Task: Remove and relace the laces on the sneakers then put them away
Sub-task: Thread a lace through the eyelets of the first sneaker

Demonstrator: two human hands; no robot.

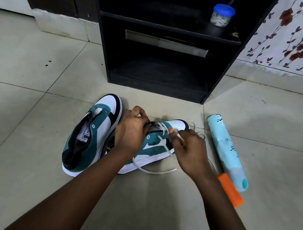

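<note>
Two bare forearms reach forward from the bottom edge over pale square floor tiles [29, 104]; the right hand [190, 147] is closed in a pinch, thumb and fingers gripping a white flat shoelace [160, 171] just above the laced sneaker's eyelets, while the loose end of that lace trails across the tile in front of the shoe; the left hand [131, 131] curls over the collar and tongue of the same teal, white and black low sneaker [155, 148], its fingers bent around the upper and holding it steady. That shoe rests on its sole with the toe pointing away and to the right; touching its left side stands the matching unlaced teal and white sneaker [92, 133], eyelets bare, toe pointing away. To the right of the hands a pale blue spray can [226, 150] lies on its side on the floor; an orange plastic object [230, 189] lies against its near end. Farther off stands a black wooden open shelf unit [161, 60]; on its upper shelf sits a small clear jar with a blue lid [222, 15]; floral wallpaper [291, 35] covers the wall at right.
</note>
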